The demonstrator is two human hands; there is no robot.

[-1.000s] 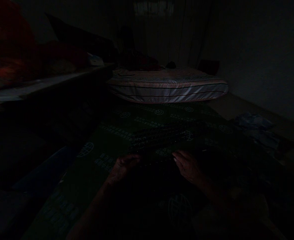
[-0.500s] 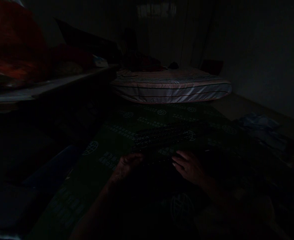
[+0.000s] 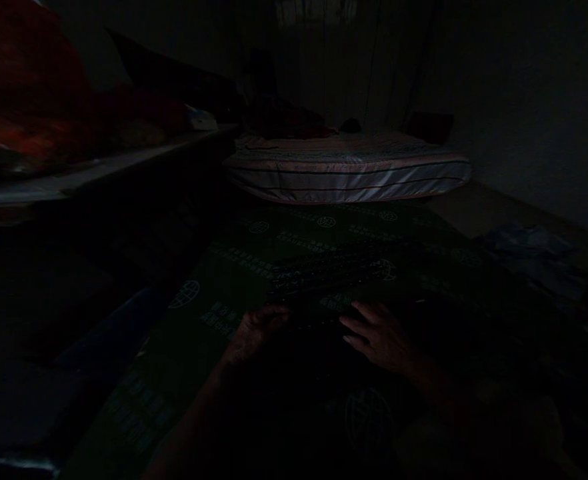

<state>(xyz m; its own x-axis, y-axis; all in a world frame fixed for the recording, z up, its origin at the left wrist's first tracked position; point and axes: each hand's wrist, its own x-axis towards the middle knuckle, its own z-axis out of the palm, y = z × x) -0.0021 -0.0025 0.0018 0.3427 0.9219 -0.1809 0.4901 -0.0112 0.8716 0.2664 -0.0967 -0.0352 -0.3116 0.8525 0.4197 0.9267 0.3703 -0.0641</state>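
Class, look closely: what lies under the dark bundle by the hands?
The dark bundle lies on a green printed sheet. Whatever is beneath that sheet is covered and cannot be seen.

Two hands (image 3: 257,331) (image 3: 377,337), one dark bundle (image 3: 334,273), one green printed mat (image 3: 234,267), one mattress (image 3: 347,177)

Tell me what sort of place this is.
Probably a dim bedroom: a low striped mattress, a green printed mat before it, red bedding heaped on a ledge at left.
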